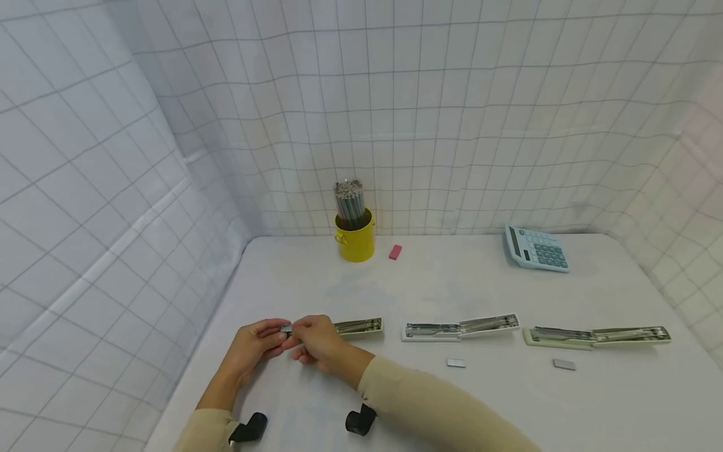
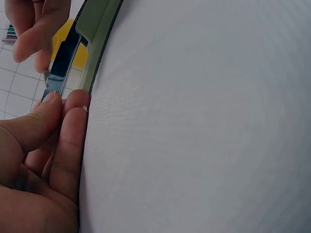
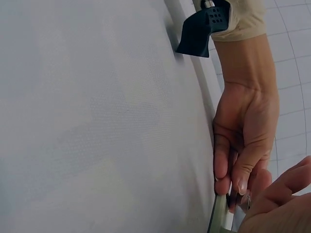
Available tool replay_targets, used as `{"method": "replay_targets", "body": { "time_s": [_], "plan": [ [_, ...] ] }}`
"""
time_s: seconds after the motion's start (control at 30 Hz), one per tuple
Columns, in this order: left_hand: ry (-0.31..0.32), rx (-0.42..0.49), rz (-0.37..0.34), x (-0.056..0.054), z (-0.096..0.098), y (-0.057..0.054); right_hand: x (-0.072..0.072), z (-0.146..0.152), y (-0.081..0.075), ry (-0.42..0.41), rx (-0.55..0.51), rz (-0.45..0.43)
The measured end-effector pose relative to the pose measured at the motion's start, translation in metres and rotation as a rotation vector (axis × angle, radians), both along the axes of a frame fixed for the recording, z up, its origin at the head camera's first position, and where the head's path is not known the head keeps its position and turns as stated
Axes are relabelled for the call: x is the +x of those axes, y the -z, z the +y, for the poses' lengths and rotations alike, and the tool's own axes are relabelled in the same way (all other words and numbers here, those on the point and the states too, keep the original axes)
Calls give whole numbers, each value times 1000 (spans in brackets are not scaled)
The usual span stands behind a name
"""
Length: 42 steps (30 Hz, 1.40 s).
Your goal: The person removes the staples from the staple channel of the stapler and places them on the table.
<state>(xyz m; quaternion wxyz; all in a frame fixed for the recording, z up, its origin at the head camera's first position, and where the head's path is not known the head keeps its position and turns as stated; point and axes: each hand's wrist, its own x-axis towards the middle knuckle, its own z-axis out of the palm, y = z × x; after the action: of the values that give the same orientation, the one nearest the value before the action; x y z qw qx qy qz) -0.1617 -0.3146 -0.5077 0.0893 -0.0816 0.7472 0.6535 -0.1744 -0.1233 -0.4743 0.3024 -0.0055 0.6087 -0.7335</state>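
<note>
A pale green stapler (image 1: 359, 326) lies opened out at the left of the table, its far half showing past my right hand (image 1: 319, 344). My left hand (image 1: 254, 348) grips its near end, thumb on the metal staple channel (image 2: 63, 63) and fingers along the base. In the left wrist view a small coiled spring (image 2: 46, 76) sits at the tips of my right hand's bent fingers, which pinch it beside the channel. From the right wrist view, both hands meet at the stapler's green base (image 3: 218, 213); my right fingertips are partly hidden there.
A white stapler (image 1: 460, 328) and another pale green stapler (image 1: 597, 337) lie opened to the right. Staple strips (image 1: 455, 363) lie in front of them. Behind stand a yellow bucket (image 1: 357, 245) of pencils, a pink eraser (image 1: 395, 252) and a blue calculator (image 1: 536, 249).
</note>
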Motion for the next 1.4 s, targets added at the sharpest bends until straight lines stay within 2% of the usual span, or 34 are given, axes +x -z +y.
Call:
{"method": "replay_targets", "body": {
  "time_s": [0.1,0.23,0.37,0.57,0.73,0.9,1.2,1.4],
  "plan": [
    [-21,-1,-6,0,1,0,3,-5,-2,18,26,56],
    [-14,9,-1,1,1,1,4,-7,-5,37,77,102],
    [13,9,8,-1,2,2,3,-5,-4,59,127,111],
    [8,6,-4,-1,1,1,1,-3,0,9,156,108],
    [20,19,-8,-1,1,1,-1,-6,2,30,92,67],
    [-1,-3,-7,-2,2,-1,0,-4,6,69,-8,10],
    [33,83,9,-2,3,-1,4,-2,5,71,-20,20],
    [25,67,14,-3,2,-2,2,-2,8,58,-57,-1]
  ]
}}
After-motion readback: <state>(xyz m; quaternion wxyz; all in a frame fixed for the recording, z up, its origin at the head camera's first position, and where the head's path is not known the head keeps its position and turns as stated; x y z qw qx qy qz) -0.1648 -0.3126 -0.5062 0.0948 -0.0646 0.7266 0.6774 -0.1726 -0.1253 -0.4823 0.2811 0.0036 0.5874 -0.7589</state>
